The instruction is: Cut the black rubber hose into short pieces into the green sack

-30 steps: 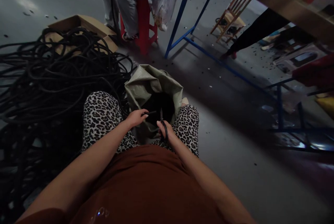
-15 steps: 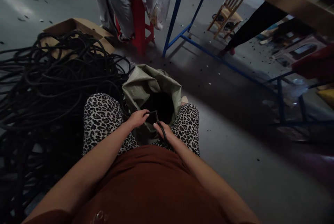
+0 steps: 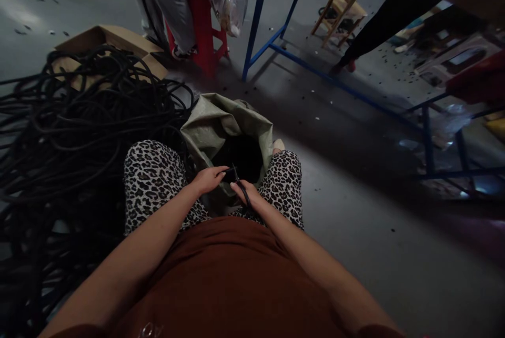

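Observation:
Over the mouth of a greenish woven sack [image 3: 209, 117], my left hand [image 3: 210, 178] pinches a short end of black rubber cord [image 3: 229, 170]. My right hand [image 3: 249, 194] is closed round the dark handles of a pair of scissors [image 3: 241, 188]. Their blades point up and away, right beside the cord's tip. The sack stands between my knees with its rim folded outward, and its inside is too dark to make out. To the left a big tangle of black cord [image 3: 90, 117] covers the floor.
An opened cardboard box [image 3: 114, 38] lies behind the tangle. Beyond it a person in grey trousers sits on a red stool [image 3: 203, 33]. A blue-framed table [image 3: 300, 62] stands ahead right, with a wooden chair [image 3: 341, 4] behind it. Small black scraps dot the floor.
The view has shifted slightly. Both hands stay over the sack, and the scissor blades now look more open and tilted a little left beside the cord.

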{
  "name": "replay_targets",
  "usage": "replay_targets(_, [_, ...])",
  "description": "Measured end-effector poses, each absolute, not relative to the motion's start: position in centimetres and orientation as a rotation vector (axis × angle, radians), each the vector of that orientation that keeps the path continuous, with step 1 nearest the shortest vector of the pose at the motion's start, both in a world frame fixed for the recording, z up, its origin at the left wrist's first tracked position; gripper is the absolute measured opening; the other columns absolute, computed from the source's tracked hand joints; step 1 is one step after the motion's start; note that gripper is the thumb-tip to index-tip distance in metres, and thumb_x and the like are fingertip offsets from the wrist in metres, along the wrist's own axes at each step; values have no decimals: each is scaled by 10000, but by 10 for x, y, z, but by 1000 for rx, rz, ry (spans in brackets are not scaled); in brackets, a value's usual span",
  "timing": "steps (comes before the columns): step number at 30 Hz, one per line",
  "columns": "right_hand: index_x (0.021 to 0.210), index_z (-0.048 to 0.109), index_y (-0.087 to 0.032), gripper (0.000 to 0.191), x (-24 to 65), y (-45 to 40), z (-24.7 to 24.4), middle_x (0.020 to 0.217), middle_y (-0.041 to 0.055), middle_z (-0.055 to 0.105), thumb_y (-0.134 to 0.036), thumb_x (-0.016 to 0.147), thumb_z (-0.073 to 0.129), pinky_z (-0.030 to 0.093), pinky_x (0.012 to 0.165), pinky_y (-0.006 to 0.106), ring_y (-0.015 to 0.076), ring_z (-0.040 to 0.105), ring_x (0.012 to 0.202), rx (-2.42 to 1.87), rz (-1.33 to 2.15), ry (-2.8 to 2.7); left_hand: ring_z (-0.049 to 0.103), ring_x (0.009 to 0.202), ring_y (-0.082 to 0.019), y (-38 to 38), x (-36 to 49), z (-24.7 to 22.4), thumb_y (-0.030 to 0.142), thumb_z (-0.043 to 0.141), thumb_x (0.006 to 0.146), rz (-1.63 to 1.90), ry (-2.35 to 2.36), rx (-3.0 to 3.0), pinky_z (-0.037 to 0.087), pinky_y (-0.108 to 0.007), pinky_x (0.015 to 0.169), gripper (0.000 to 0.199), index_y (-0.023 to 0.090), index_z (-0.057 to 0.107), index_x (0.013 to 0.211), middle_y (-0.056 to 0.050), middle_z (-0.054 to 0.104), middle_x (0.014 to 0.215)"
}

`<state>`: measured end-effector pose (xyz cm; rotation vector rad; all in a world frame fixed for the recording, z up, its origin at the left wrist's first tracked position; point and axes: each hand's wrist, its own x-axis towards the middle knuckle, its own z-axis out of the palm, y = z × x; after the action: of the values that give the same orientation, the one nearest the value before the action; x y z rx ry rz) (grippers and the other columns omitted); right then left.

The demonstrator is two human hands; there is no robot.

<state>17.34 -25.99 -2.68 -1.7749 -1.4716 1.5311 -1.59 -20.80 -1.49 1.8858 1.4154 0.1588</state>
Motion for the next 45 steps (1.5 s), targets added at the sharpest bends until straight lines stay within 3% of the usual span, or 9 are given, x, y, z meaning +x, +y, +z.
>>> replay_targets(13, [888, 687, -175, 311, 175, -261, -22, 791, 26, 659, -455, 773, 617, 446, 694, 252, 173, 596, 755, -1745, 1550, -1448, 573, 1103, -175, -209, -17, -12, 461, 466, 831, 170, 1432, 1838, 413, -271, 968, 453, 246, 590, 1211, -5, 636, 1189])
replay_targets(20, [869, 687, -173, 339, 173, -260, -25, 720, 26, 645, -489, 778, 607, 442, 629, 241, 170, 591, 689, -1775, 1573, -1448, 564, 1120, -171, -206, -17, -23, 440, 444, 845, 154, 1418, 1861, 413, -262, 970, 446, 225, 598, 1204, -16, 634, 1194])
replay_targets(27, [843, 696, -191, 310, 173, -260, -30, 785, 42, 671, -476, 722, 681, 444, 665, 259, 202, 610, 759, -1831, 1551, -1399, 558, 1132, -164, -203, -17, -28, 437, 440, 847, 97, 1419, 1838, 404, -260, 978, 430, 251, 602, 1198, 0, 631, 1197])
replay_targets(34, [819, 690, -186, 317, 171, -259, -31, 738, 36, 659, -487, 723, 671, 422, 595, 243, 182, 594, 680, -1839, 1561, -1354, 570, 1113, -177, -200, -18, -40, 434, 455, 834, 120, 1382, 1814, 411, -273, 977, 437, 239, 611, 1192, -10, 644, 1175])
replay_targets(41, [717, 628, -192, 326, 168, -260, -32, 507, -14, 518, -517, 731, 649, 351, 502, 217, 134, 499, 514, -1849, 1583, -1288, 568, 1117, -185, -199, -17, -44, 445, 454, 830, 103, 1371, 1807, 421, -271, 962, 452, 222, 614, 1189, -18, 643, 1177])
replay_targets(45, [677, 600, -186, 349, 168, -257, -33, 515, -4, 524, -522, 767, 610, 331, 477, 218, 124, 475, 481, -1902, 1516, -1425, 578, 1099, -179, -199, -15, -43, 420, 457, 832, 96, 1362, 1817, 426, -265, 947, 420, 241, 621, 1175, -7, 654, 1158])
